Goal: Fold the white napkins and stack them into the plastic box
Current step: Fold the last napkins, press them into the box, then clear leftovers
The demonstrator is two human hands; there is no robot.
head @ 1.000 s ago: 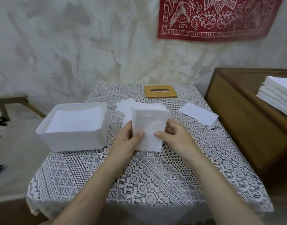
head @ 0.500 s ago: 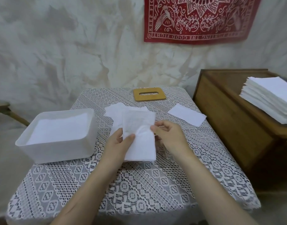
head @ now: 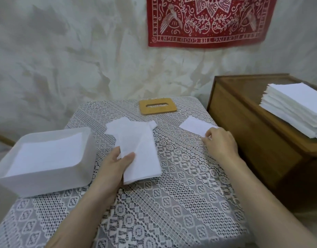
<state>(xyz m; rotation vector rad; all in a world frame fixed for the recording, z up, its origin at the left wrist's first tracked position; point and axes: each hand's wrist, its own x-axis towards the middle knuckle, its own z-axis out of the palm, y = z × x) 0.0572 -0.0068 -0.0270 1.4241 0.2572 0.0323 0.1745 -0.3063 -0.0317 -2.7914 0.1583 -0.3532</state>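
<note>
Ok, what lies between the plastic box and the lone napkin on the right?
Head view: the left hand gripping a folded napkin bundle, then bare lace tablecloth up to the lone napkin.

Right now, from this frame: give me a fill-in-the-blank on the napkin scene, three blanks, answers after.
1. The left hand grips the folded stack; the box sits to the stack's ____.
2. The right hand pinches the loose napkin, which lies to the ____ of the stack.
3. The wall cloth is ____ with white print.
Missing words: left; right; red.
</note>
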